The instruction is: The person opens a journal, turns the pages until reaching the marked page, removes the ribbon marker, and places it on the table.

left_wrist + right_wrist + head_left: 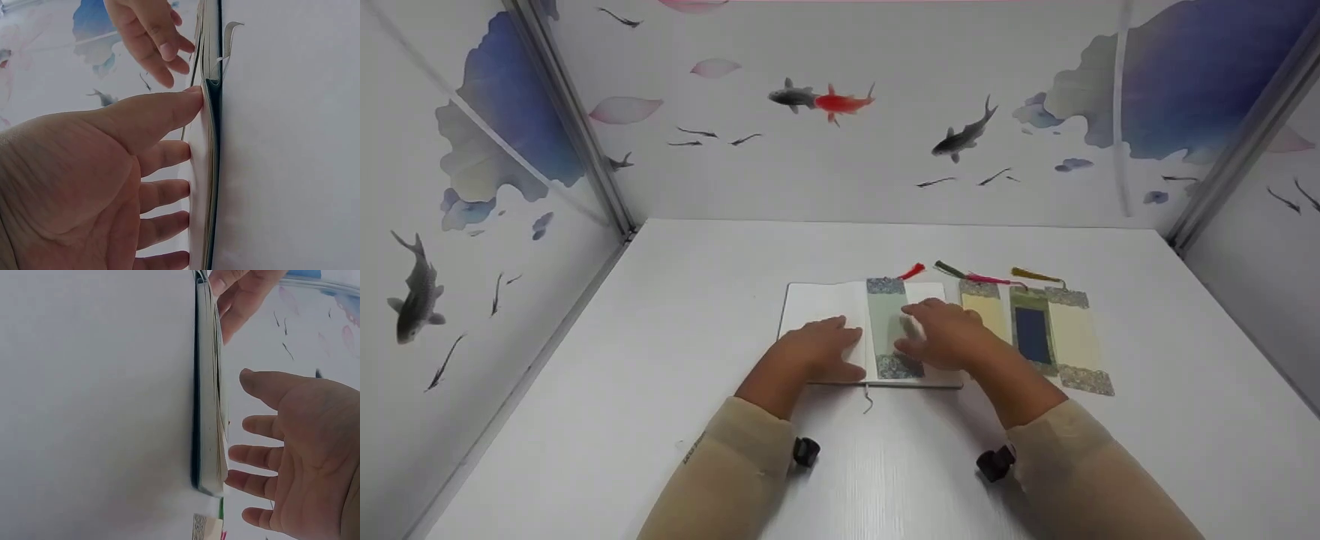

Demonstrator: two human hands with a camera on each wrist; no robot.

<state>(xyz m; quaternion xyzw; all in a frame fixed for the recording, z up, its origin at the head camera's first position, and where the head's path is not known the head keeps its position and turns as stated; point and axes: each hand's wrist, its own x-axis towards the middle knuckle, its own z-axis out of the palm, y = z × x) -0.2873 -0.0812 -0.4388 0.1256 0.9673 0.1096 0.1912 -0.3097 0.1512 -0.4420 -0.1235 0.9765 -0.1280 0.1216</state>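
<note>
An open notebook point(814, 301) with white pages and a dark cover lies on the table. My left hand point(819, 351) rests on its left page, fingers spread; in the left wrist view the thumb presses the page close to the fold. Along the right page, beside the fold, lies a pale green bookmark point(887, 322) with grey patterned ends and a red tassel point(913, 271). Over that page, at the bookmark's right edge, is my right hand point(952, 334). The right wrist view shows its fingers extended and holding nothing, some fingertips close to the page.
To the right of the notebook lie a yellow bookmark point(991, 304), a green one with a dark blue panel point(1030, 335) and a cream one point(1076, 330), their tassels pointing to the back. A thin ribbon point(868, 403) hangs from the notebook's front edge. Printed walls border the white table point(615, 420).
</note>
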